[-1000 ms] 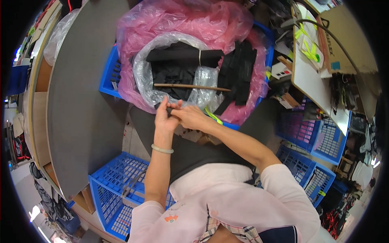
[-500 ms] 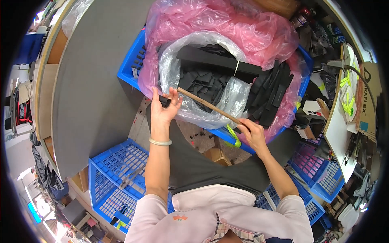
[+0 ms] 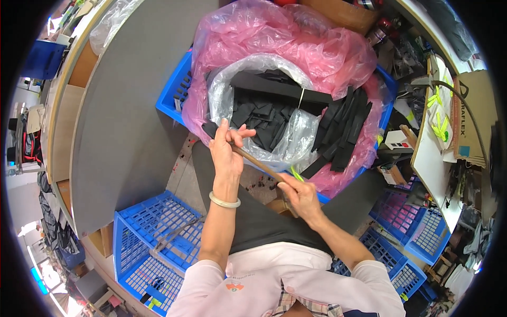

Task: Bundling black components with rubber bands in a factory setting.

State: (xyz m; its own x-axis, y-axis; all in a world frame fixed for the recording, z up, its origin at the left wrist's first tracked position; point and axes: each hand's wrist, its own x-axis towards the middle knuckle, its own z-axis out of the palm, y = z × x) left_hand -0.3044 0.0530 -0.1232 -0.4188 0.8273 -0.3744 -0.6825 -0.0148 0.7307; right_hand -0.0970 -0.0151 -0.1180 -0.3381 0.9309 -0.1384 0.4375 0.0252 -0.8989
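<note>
At left we see the grey worktop (image 3: 121,116), then the blue crate (image 3: 173,100) lined with pink plastic. Next, we note the short black piece (image 3: 209,129), projecting leftward past the thumb side of the left hand (image 3: 228,147), whose partly curled fingers hold it. From this hand the wooden stick (image 3: 260,165) runs straight, its long axis diagonal: the upper-left end, hidden at the left palm, points toward the worktop; the other slopes to lower right. There we find the right hand (image 3: 302,198) closed around the stick. Farther right, black strips (image 3: 346,132) lie inside the crate.
</note>
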